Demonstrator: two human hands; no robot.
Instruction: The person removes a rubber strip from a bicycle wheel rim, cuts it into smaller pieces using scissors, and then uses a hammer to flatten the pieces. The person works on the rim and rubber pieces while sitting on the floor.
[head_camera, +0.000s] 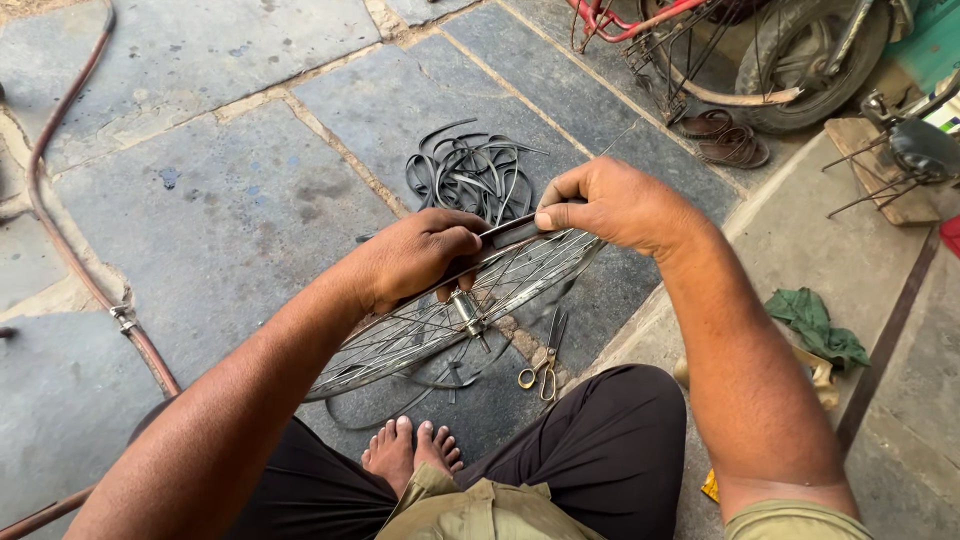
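Wheel: one bare spoked bicycle wheel (450, 320) is held tilted over the person's lap and bare feet (412, 452), its silver rim running from lower left to upper right.
Rubber strip: a dark strip (510, 233) lies along the top of the rim, stretched between both hands.
Left hand: the left hand (415, 255) is closed over the rim and the strip, fingers curled down.
Right hand: the right hand (610, 205) pinches the far end of the strip between thumb and fingers.
Scissors: one pair with yellow handles (545, 362) lies on the stone floor (220, 210) just under the wheel.
Rubber pile: a tangle of black strips (470, 172) sits on the floor beyond the hands.
Hose: one reddish hose (60, 230) curves along the left.
Sandals: two brown sandals (725, 140) lie beside a bicycle (780, 50) at the top right.
Cloth: one green rag (815, 325) lies to the right.
Packages: a small yellow scrap (710, 487) shows by the right knee; what it is cannot be told.
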